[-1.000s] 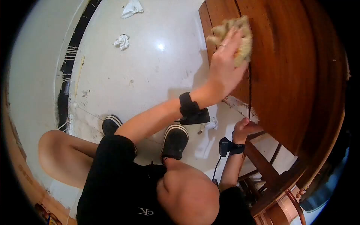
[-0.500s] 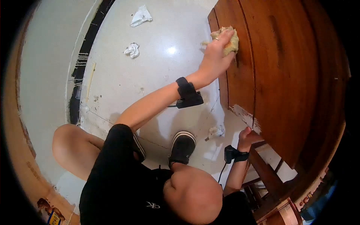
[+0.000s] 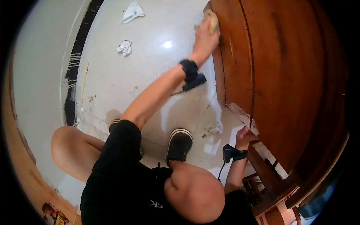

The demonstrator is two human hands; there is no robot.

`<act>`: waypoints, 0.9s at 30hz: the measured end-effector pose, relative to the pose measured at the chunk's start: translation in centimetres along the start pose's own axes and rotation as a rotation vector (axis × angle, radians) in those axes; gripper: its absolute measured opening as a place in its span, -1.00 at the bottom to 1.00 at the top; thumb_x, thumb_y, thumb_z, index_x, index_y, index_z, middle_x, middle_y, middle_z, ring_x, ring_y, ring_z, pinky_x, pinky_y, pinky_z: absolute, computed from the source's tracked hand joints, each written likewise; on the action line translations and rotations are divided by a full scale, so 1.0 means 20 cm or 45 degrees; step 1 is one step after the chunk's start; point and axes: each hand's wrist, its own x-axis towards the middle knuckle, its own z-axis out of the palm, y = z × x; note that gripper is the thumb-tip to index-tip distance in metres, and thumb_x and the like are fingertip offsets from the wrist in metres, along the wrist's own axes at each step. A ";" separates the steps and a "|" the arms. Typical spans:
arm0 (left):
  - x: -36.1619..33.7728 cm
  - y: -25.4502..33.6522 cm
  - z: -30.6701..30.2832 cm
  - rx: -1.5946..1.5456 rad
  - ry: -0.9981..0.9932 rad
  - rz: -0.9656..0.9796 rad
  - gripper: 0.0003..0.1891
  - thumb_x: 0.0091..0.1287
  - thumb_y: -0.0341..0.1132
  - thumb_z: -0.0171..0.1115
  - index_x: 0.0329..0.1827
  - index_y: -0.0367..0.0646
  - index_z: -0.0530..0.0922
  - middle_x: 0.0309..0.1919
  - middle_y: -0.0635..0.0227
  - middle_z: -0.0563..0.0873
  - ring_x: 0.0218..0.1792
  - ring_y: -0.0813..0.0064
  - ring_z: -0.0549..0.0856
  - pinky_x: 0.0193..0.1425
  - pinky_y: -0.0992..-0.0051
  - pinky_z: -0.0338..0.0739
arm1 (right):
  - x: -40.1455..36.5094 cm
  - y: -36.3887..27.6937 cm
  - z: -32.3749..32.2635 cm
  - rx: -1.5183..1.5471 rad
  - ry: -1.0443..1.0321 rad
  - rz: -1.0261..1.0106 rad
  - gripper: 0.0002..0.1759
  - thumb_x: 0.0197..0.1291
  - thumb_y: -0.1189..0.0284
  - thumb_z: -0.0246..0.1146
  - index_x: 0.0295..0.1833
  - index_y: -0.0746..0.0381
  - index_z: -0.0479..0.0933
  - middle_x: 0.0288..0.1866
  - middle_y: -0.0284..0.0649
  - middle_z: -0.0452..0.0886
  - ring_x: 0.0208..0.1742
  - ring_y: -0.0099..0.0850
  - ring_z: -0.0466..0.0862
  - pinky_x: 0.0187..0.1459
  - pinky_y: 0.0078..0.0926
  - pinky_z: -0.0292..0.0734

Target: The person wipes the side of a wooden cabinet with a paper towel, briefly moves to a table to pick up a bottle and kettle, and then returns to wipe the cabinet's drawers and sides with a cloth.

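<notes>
My left hand (image 3: pixel 204 39) is stretched far forward and presses a yellowish cloth (image 3: pixel 212 18) against the far left edge of a dark wooden table (image 3: pixel 285 75). The hand covers most of the cloth. My right hand (image 3: pixel 244 135) grips the table's near edge beside a pale worn patch (image 3: pixel 240 112), fingers curled under the edge. Each wrist carries a black band with a small device.
I crouch on a glossy white floor, one shoe (image 3: pixel 179 144) below the table edge. Crumpled white tissues (image 3: pixel 124 47) (image 3: pixel 133 11) lie on the floor ahead; another scrap (image 3: pixel 212 129) lies beside the shoe. Wooden frame parts (image 3: pixel 266 172) sit under the table at lower right.
My left hand has slid the cloth off the tabletop's surface, away and to the left, onto the far edge. My right hand has kept its grip on the near edge.
</notes>
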 end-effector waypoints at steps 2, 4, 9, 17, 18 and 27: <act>-0.20 0.01 0.01 -0.064 -0.073 -0.134 -0.49 0.21 -0.43 0.16 0.28 -0.31 0.37 0.02 -0.10 0.61 0.06 -0.08 0.58 0.14 0.19 0.47 | 0.00 0.00 0.01 0.015 0.020 0.021 -0.16 0.35 0.13 0.09 0.44 0.37 -0.20 0.47 0.11 0.03 0.44 -0.01 0.20 0.44 -0.14 0.02; -0.42 0.01 0.03 -0.058 -0.123 -0.193 -0.45 0.21 -0.42 0.16 0.31 -0.31 0.34 0.06 -0.11 0.59 0.08 -0.07 0.58 0.17 0.18 0.46 | 0.01 0.00 0.02 0.032 0.048 0.047 -0.18 0.34 0.14 0.10 0.43 0.37 -0.16 0.46 0.11 0.06 0.44 -0.01 0.21 0.44 -0.14 0.03; -0.88 0.20 -0.04 -0.027 -0.463 -0.611 -0.47 0.23 -0.37 0.13 0.32 -0.25 0.39 0.01 -0.08 0.64 -0.01 0.03 0.65 0.12 0.25 0.52 | 0.02 0.01 0.02 0.064 0.109 0.139 -0.22 0.32 0.16 0.13 0.42 0.38 -0.05 0.43 0.11 0.14 0.42 -0.01 0.24 0.43 -0.14 0.04; -0.51 0.28 -0.27 -0.077 -0.662 -0.735 -0.49 0.28 -0.23 0.17 0.29 -0.21 0.43 -0.27 0.15 0.71 -0.26 0.27 0.71 -0.13 0.37 0.60 | 0.00 -0.05 -0.22 -0.532 -0.151 0.195 -0.38 0.13 0.40 0.33 0.29 0.38 0.35 0.20 0.22 0.44 0.22 0.18 0.42 0.29 0.03 0.25; -0.41 0.35 -0.32 -0.171 -0.622 -0.754 -0.51 0.28 -0.26 0.18 0.27 -0.23 0.44 -0.29 0.19 0.71 -0.28 0.33 0.71 -0.17 0.41 0.61 | 0.03 -0.15 -0.32 -0.465 -0.255 0.211 -0.44 0.17 0.48 0.26 0.30 0.36 0.34 0.22 0.24 0.43 0.24 0.17 0.41 0.27 0.00 0.31; -0.01 1.44 -0.85 -0.190 -0.555 -0.651 -0.57 0.20 -0.40 0.13 0.16 -0.30 0.52 -0.14 0.29 0.68 -0.18 0.50 0.66 -0.08 0.49 0.57 | 0.43 -0.72 -0.95 -0.135 -0.464 0.466 -0.76 0.25 0.54 0.15 0.02 0.33 0.54 -0.12 -0.02 0.66 -0.11 -0.08 0.66 -0.09 -0.26 0.57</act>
